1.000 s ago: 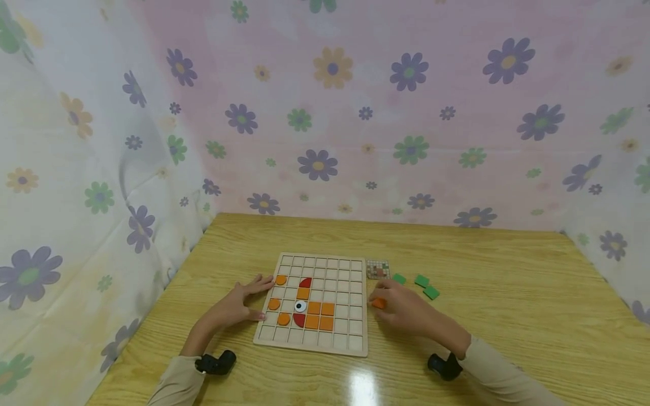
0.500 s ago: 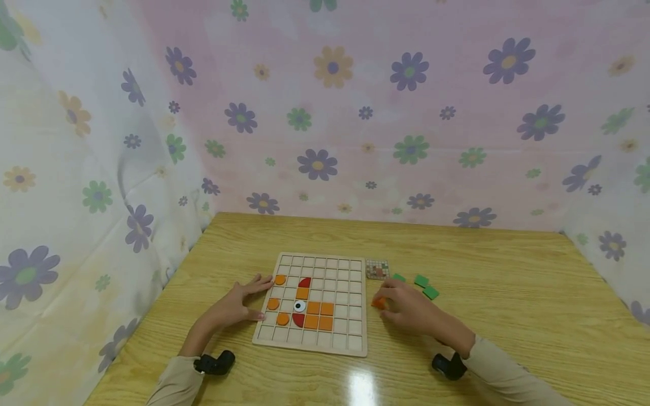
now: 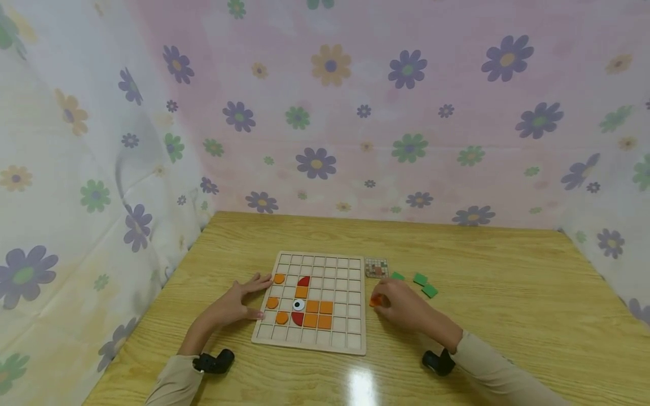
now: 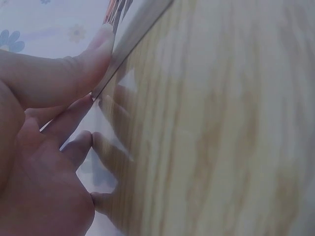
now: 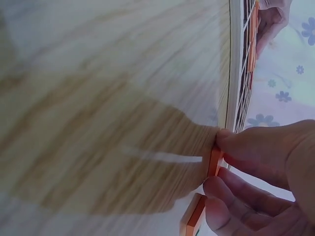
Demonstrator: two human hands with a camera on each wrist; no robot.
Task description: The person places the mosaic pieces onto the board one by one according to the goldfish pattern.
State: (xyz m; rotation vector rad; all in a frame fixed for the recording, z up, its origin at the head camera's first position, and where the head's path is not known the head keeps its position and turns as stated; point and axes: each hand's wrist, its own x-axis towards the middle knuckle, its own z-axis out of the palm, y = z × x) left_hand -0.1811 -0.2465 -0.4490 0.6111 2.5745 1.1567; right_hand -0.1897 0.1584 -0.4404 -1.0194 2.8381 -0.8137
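Left hand: fingers spread, thumb extended, touching the left edge of the gridded board. Right hand: right of the board, thumb and fingers closed, pinching an orange tile; a second orange tile just beside. Green tiles lie farther right.

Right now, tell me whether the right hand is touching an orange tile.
Touching. The right wrist view shows the right hand pinching an orange tile between thumb and finger.
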